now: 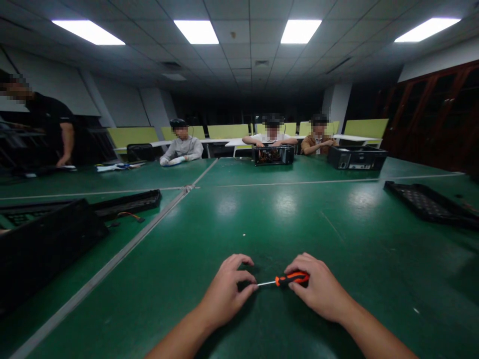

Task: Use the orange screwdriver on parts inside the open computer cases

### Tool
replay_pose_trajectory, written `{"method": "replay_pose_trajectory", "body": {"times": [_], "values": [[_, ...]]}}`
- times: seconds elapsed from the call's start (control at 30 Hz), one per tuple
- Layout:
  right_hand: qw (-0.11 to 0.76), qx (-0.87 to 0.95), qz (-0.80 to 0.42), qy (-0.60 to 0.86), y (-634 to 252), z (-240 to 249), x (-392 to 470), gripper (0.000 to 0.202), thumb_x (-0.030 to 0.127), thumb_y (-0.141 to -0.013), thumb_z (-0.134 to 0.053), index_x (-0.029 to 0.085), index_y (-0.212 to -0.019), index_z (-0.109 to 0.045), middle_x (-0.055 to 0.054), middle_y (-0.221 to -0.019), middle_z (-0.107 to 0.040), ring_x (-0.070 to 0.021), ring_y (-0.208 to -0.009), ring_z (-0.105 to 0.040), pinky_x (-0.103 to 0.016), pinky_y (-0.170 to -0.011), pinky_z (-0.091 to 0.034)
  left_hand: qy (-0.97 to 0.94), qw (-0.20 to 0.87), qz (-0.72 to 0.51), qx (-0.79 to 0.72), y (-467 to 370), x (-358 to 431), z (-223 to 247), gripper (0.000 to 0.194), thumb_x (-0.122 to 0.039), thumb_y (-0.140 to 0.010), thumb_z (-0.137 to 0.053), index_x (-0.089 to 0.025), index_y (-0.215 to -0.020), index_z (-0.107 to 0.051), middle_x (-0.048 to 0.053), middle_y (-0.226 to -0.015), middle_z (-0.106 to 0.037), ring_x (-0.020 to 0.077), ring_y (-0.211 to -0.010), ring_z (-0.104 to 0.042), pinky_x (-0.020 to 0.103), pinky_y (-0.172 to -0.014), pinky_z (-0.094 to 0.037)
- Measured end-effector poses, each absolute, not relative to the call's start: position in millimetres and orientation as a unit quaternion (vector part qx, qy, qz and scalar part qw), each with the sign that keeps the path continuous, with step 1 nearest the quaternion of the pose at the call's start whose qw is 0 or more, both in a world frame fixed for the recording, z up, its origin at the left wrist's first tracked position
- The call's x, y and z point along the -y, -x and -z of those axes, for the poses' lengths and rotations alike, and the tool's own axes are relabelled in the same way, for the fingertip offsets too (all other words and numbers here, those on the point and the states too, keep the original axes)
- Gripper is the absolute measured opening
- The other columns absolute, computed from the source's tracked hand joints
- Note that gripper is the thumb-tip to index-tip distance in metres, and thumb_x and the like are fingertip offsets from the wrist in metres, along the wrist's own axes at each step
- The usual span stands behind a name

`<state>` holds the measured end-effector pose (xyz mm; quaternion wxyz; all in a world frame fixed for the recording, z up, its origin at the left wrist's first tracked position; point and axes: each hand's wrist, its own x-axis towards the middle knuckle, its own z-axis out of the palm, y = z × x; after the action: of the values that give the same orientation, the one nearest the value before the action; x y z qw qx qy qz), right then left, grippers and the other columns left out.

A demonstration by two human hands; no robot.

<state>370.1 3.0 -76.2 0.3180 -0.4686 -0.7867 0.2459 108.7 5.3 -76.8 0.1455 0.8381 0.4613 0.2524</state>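
Now gripping the screwdriver (283, 280) by its handle with the right hand (319, 286) — pinching its tip, toward nine o'clock, with the left hand (227, 283). Holding it above the table (209, 234).

Orange-and-black screwdriver (283, 280), shaft leftward

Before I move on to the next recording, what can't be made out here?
In the head view:
- Screwdriver tip: hidden at the left hand's fingertips.
- Handle's far end: covered by the right hand.
- Black case: cut off by the left edge.
- Black panel: cut off by the right edge.
- White speck: too small to identify.
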Motion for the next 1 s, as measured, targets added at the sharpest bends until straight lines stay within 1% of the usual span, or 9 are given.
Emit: {"method": "replay_pose_trajectory", "body": {"times": [0.07, 0.13, 0.3, 0.4, 0.57, 0.73, 0.87, 1.0], "values": [[0.333, 0.789, -0.24, 0.457, -370.1, 72.7, -1.4, 0.019, 0.009, -0.074, -0.066, 0.022, -0.087, -0.071, -0.001, -0.088, -0.068, -0.0201, -0.086, -0.058, -0.033, -0.081, -0.043, -0.845, 0.162, -0.224, -0.458, -109.3, -5.1, 77.4, 0.007, -0.019, -0.081, -0.07, -0.025, -0.081, -0.075, 0.007, -0.115, -0.063, 0.026, -0.112, -0.057, 0.044, -0.1, -0.045], [0.332, 0.79, -0.242, 0.455, -370.6, 73.6, -1.0, 0.018, 0.009, -0.074, -0.066, 0.022, -0.087, -0.071, -0.001, -0.088, -0.068, -0.0198, -0.087, -0.058, -0.032, -0.082, -0.043, -0.846, 0.158, -0.224, -0.458, -109.8, -4.8, 77.4, 0.008, -0.018, -0.082, -0.069, -0.024, -0.082, -0.074, 0.007, -0.116, -0.063, 0.0261, -0.113, -0.057, 0.046, -0.103, -0.044], [0.262, 0.799, -0.267, 0.47, -372.1, 87.6, -4.4, 0.023, 0.011, -0.074, -0.069, 0.026, -0.09, -0.074, -0.001, -0.091, -0.07, -0.0209, -0.09, -0.059, -0.033, -0.082, -0.043, -0.839, 0.125, -0.258, -0.463, -108.8, -4.2, 76.2, 0.01, -0.023, -0.087, -0.062, -0.023, -0.086, -0.073, 0.008, -0.117, -0.062, 0.027, -0.116, -0.056, 0.057, -0.114, -0.031], [0.271, 0.802, -0.255, 0.468, -371.3, 88.5, -4.8, 0.024, 0.009, -0.073, -0.069, 0.025, -0.09, -0.074, -0.001, -0.091, -0.069, -0.0214, -0.091, -0.059, -0.033, -0.083, -0.043, -0.849, 0.132, -0.234, -0.454, -108.2, -4.5, 76.2, 0.01, -0.022, -0.086, -0.064, -0.025, -0.086, -0.073, 0.006, -0.116, -0.063, 0.026, -0.115, -0.058, 0.059, -0.116, -0.027], [0.336, 0.798, -0.249, 0.434, -367.7, 74.8, 0.7, 0.025, 0.005, -0.072, -0.064, 0.022, -0.089, -0.071, -0.002, -0.089, -0.067, -0.02, -0.087, -0.059, -0.033, -0.084, -0.043, -0.854, 0.161, -0.189, -0.457, -109.9, -3.6, 76.0, 0.009, -0.021, -0.084, -0.067, -0.026, -0.084, -0.074, 0.005, -0.118, -0.063, 0.0262, -0.117, -0.057, 0.059, -0.115, -0.027], [0.348, 0.803, -0.242, 0.42, -367.6, 70.0, 3.3, 0.023, 0.005, -0.073, -0.064, 0.022, -0.088, -0.071, -0.002, -0.088, -0.068, -0.02, -0.086, -0.059, -0.034, -0.084, -0.043, -0.855, 0.157, -0.19, -0.457, -110.9, -2.3, 75.6, 0.009, -0.019, -0.084, -0.067, -0.026, -0.085, -0.073, 0.005, -0.119, -0.063, 0.0254, -0.118, -0.056, 0.06, -0.117, -0.024], [0.338, 0.796, -0.246, 0.438, -370.0, 74.2, 0.9, 0.022, 0.007, -0.074, -0.065, 0.022, -0.089, -0.071, -0.002, -0.089, -0.068, -0.0193, -0.087, -0.059, -0.033, -0.085, -0.043, -0.854, 0.142, -0.21, -0.454, -108.8, -3.8, 75.2, 0.009, -0.019, -0.085, -0.065, -0.025, -0.086, -0.072, 0.006, -0.116, -0.063, 0.0237, -0.116, -0.058, 0.059, -0.117, -0.025], [0.274, 0.797, -0.257, 0.472, -371.7, 81.8, -3.4, 0.022, 0.009, -0.074, -0.068, 0.024, -0.09, -0.073, -0.001, -0.09, -0.07, -0.0205, -0.09, -0.059, -0.033, -0.085, -0.043, -0.862, 0.117, -0.239, -0.432, -107.1, -4.7, 73.4, 0.01, -0.022, -0.088, -0.062, -0.024, -0.087, -0.072, 0.006, -0.112, -0.063, 0.0221, -0.112, -0.06, 0.059, -0.118, -0.025]]}}
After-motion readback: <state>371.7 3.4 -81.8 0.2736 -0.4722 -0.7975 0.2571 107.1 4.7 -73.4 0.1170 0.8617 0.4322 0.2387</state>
